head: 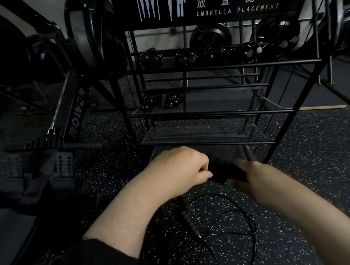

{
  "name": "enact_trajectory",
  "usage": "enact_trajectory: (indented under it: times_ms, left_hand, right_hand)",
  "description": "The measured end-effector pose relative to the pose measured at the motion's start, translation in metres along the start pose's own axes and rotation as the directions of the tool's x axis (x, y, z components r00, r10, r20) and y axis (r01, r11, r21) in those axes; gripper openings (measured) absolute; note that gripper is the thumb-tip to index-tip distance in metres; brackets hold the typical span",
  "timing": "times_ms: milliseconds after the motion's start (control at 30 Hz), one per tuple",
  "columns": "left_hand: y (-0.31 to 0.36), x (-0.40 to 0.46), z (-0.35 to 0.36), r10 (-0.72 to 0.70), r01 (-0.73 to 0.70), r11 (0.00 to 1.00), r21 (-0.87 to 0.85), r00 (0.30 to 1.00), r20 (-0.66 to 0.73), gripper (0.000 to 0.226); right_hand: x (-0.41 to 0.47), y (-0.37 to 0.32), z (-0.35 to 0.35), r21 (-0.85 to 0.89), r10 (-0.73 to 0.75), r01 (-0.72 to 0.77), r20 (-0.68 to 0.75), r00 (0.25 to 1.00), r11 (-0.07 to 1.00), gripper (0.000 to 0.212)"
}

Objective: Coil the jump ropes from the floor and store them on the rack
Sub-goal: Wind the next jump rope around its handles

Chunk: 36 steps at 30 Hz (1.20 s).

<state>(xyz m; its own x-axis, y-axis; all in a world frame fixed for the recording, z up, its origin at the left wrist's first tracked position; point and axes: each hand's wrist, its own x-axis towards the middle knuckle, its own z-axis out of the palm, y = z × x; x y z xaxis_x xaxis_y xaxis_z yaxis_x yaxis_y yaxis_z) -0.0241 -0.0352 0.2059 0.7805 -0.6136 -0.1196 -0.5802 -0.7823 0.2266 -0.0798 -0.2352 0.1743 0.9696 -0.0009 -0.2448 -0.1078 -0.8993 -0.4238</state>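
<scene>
Left hand [183, 167] curls its fingers round something dark at centre frame, the blurred right hand [241, 177] too hidden to tell its grip, while the jump rope [232, 219] sprawls lower centre: thin, floppy, tangle-prone cord, best gathered from its ribbed handle [190, 221].

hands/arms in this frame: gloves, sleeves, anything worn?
No gloves: the left hand and the right hand are both bare. The left forearm is bare up to a dark sleeve pushed back near the elbow. The right forearm is bare as far as the frame shows. No watch, rings or markings visible.
</scene>
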Motion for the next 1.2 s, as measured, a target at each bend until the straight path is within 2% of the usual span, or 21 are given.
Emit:
enact_trajectory:
  times_ms: [67,133,267,367,467,533,633,667,767,833,900,933,967,1067,1133,1200]
  left_hand:
    - [-0.009,-0.004,-0.01,0.04,-0.04,0.998,-0.049,0.999,0.002,0.026]
    - [-0.019,-0.007,-0.013,0.063,-0.059,0.969,-0.242,0.998,0.008,0.023]
    - [-0.03,-0.01,-0.01,0.115,-0.091,0.819,-0.567,0.993,0.008,0.018]
    - [-0.028,-0.012,-0.006,0.133,-0.116,0.611,-0.783,0.99,-0.042,0.015]
    - [-0.022,-0.009,-0.001,0.103,-0.091,0.451,-0.888,0.993,-0.049,0.015]
    - [-0.019,-0.004,0.003,0.081,-0.082,0.379,-0.922,0.995,-0.055,0.02]
    - [-0.013,-0.002,0.011,0.024,-0.093,0.182,-0.979,0.996,-0.091,0.032]
    - [-0.011,-0.002,0.015,-0.022,-0.104,0.174,-0.979,0.994,-0.109,0.037]
    - [-0.006,0.001,0.024,-0.142,-0.022,0.234,-0.972,0.988,-0.056,0.059]
    - [-0.002,0.004,0.026,-0.168,0.061,0.268,-0.961,0.986,0.016,0.053]
    - [-0.001,0.006,0.026,-0.179,0.126,0.326,-0.937,0.981,0.069,0.038]
    - [-0.002,0.006,0.025,-0.186,0.152,0.377,-0.914,0.979,0.086,0.033]
    - [-0.005,0.006,0.025,-0.197,0.165,0.467,-0.868,0.977,0.08,0.034]
    - [-0.007,0.005,0.021,-0.174,0.15,0.817,-0.556,0.985,0.01,0.035]
    - [-0.002,0.003,0.018,-0.124,0.12,0.93,-0.349,0.992,0.012,0.035]
    - [0.004,0.001,0.011,-0.09,0.093,0.978,-0.189,0.996,0.026,0.032]
  right_hand:
    - [-0.001,0.001,0.001,0.043,-0.074,0.067,0.162,0.984,0.997,0.026]
    - [-0.004,-0.002,0.001,0.097,-0.163,0.141,0.278,0.947,0.985,0.02]
    - [-0.012,-0.011,-0.005,0.361,-0.316,0.176,0.377,0.871,0.916,0.018]
    - [-0.018,-0.014,-0.013,0.578,-0.423,0.185,0.307,0.853,0.795,0.023]
    - [-0.022,-0.014,-0.016,0.668,-0.465,0.23,0.196,0.863,0.708,0.032]
    - [-0.023,-0.013,-0.018,0.688,-0.443,0.265,0.091,0.892,0.676,0.03]
    - [-0.024,-0.014,-0.019,0.687,-0.382,0.334,-0.088,0.92,0.645,0.029]
    - [-0.024,-0.014,-0.019,0.696,-0.334,0.333,-0.141,0.932,0.636,0.032]
    - [-0.022,-0.014,-0.021,0.715,-0.162,0.297,-0.253,0.954,0.633,0.045]
    - [-0.022,-0.017,-0.021,0.716,-0.088,0.253,-0.26,0.962,0.65,0.043]
    - [-0.021,-0.019,-0.021,0.714,-0.008,0.208,-0.273,0.962,0.668,0.036]
    - [-0.02,-0.017,-0.022,0.705,0.047,0.179,-0.288,0.956,0.687,0.031]
    - [-0.018,-0.015,-0.023,0.684,0.095,0.141,-0.295,0.951,0.716,0.028]
    - [-0.012,-0.006,-0.023,0.529,0.157,-0.012,-0.23,0.961,0.849,0.031]
    - [-0.007,-0.003,-0.017,0.375,0.154,-0.073,-0.193,0.969,0.924,0.039]
    - [-0.004,-0.003,-0.011,0.269,0.143,-0.09,-0.183,0.973,0.959,0.044]
